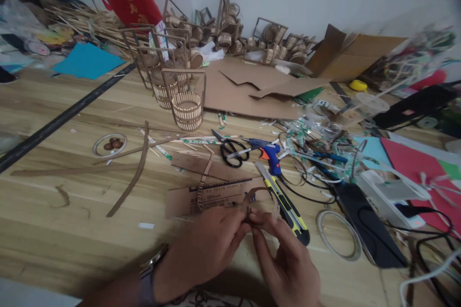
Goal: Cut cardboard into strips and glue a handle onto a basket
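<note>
My left hand [209, 237], with a watch on its wrist, and my right hand [286, 254] meet low in the middle of the view. Fingertips of both pinch a thin brown cardboard strip [255, 192] bent into a loop. Exactly where its ends lie is hidden by the fingers. Just beyond, a narrow strip lined with short wooden pieces [203, 182] curves over a printed cardboard piece [219, 195]. A yellow-and-black utility knife [286, 206] lies close to my right hand. Farther off are black-handled scissors [234, 152] and a blue glue gun [271, 153].
Small slatted buckets with tall handles [186, 110] stand at the back left, and more are heaped by the wall. Flat cardboard [237, 91] lies behind the tools. At right are a phone [370, 230], a tape roll [338, 235], a power strip [387, 196] and cables. Brown strips [135, 177] lie left.
</note>
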### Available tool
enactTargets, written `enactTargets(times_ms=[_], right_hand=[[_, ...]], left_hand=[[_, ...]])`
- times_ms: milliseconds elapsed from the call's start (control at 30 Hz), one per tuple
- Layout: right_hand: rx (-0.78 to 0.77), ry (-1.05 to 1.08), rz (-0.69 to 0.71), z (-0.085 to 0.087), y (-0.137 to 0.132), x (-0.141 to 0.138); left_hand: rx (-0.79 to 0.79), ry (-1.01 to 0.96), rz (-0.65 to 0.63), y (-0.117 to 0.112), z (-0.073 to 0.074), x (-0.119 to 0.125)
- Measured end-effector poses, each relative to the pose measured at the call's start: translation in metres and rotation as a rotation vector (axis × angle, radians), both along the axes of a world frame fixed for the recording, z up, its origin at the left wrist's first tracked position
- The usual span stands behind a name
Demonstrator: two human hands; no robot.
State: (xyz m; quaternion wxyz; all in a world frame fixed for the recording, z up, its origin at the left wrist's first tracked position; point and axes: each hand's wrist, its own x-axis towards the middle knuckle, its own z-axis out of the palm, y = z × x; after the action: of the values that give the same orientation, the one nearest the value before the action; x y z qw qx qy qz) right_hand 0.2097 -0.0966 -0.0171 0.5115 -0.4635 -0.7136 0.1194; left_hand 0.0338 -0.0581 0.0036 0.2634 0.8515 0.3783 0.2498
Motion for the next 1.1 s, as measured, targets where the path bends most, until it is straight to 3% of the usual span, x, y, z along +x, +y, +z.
enactTargets(times_ms=[333,700,933,1100], right_hand=[[0.005,-0.010,-0.056,0.008,-0.001,-0.003],[-0.030,0.248,-0.120,0.003,-0.001,-0.009],[-0.204,0.484,-0.021,0.021,0.007,-0.009],[-0.278,0.439,0.012,0.015,0.005,-0.001]], left_hand=[[0.091,-0.013,-0.017,-0.003,0.006,0.004],[0.093,-0.053,-0.054,-0.002,0.010,0.001],[0.039,-0.023,-0.104,-0.001,0.005,-0.003],[0.057,-0.002,-0.087,0.001,0.004,-0.002]])
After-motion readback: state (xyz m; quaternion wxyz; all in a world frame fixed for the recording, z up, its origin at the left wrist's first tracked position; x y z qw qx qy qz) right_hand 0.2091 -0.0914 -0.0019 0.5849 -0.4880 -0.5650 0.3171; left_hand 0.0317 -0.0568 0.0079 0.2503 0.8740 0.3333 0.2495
